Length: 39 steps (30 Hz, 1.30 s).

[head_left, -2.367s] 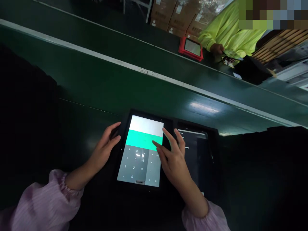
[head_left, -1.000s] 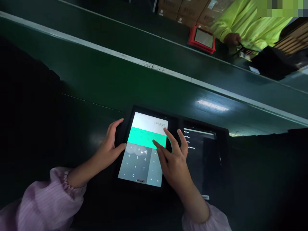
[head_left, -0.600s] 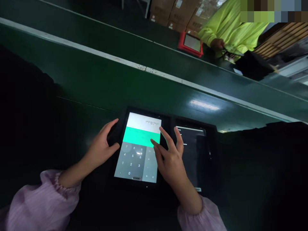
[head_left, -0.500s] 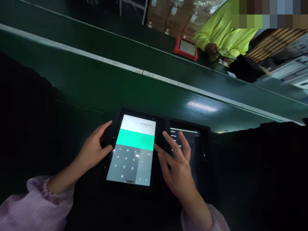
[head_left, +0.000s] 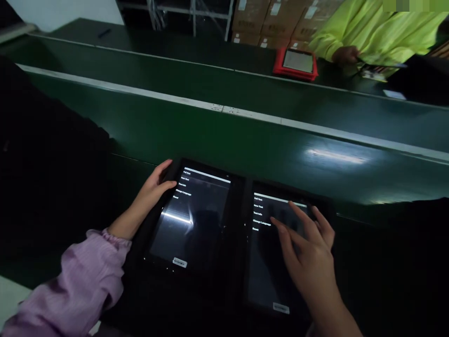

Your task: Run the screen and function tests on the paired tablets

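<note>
Two dark tablets lie side by side, both lit with a short text menu on black. At the upper left edge of the left tablet point(head_left: 196, 220) rests my left hand point(head_left: 154, 189), thumb and fingers apart. My right hand point(head_left: 310, 243) is over the right tablet point(head_left: 268, 267), its index fingertip at the menu lines and the other fingers spread. Whether that fingertip touches the glass cannot be made out. Each tablet has a small barcode label near its lower edge.
A green surface with a white strip point(head_left: 175, 99) runs beyond the tablets. Past it are a red tray point(head_left: 279, 65) with a pale-screened device, stacked cardboard boxes point(head_left: 249, 16), and a person in a yellow top point(head_left: 393, 32) handling something dark. Dark shapes flank both sides.
The left tablet's screen has gone from a calculator keypad to the text menu. My right hand has moved right, from between the tablets to over the right one. The view has shifted.
</note>
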Each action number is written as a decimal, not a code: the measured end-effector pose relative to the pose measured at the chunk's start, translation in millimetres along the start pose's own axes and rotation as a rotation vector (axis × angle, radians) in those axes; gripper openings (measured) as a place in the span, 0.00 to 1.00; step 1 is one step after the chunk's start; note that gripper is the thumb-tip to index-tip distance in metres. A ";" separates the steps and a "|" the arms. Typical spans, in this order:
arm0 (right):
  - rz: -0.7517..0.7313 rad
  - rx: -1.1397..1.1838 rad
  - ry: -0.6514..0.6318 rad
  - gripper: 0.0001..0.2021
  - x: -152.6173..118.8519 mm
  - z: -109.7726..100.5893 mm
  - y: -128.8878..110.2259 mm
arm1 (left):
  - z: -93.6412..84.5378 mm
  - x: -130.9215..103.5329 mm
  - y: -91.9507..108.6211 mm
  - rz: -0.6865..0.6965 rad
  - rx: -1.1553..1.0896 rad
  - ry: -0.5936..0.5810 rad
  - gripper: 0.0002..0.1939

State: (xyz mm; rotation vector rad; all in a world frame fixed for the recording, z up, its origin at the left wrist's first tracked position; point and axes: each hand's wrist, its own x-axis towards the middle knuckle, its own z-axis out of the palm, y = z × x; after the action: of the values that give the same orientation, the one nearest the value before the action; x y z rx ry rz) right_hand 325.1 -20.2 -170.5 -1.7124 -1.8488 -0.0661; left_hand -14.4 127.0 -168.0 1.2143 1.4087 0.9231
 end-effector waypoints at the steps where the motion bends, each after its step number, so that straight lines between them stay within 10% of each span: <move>1: 0.023 0.014 0.005 0.19 -0.7 -1.9 1.1 | 1.4 3.3 1.0 -0.003 0.025 -0.011 0.44; 14: 0.212 0.120 0.095 0.17 3.2 -16.8 -3.0 | 1.6 14.5 -1.3 0.075 0.087 -0.039 0.39; 39: -0.023 0.410 -0.362 0.18 7.5 -11.7 -22.6 | 4.1 -2.8 -2.2 0.013 0.020 -0.081 0.42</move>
State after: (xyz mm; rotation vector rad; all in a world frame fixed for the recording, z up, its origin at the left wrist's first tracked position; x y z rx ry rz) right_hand 309.1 -22.3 -149.4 -1.4801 -1.9630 0.6096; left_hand -10.9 123.6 -170.3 1.2631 1.3495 0.8609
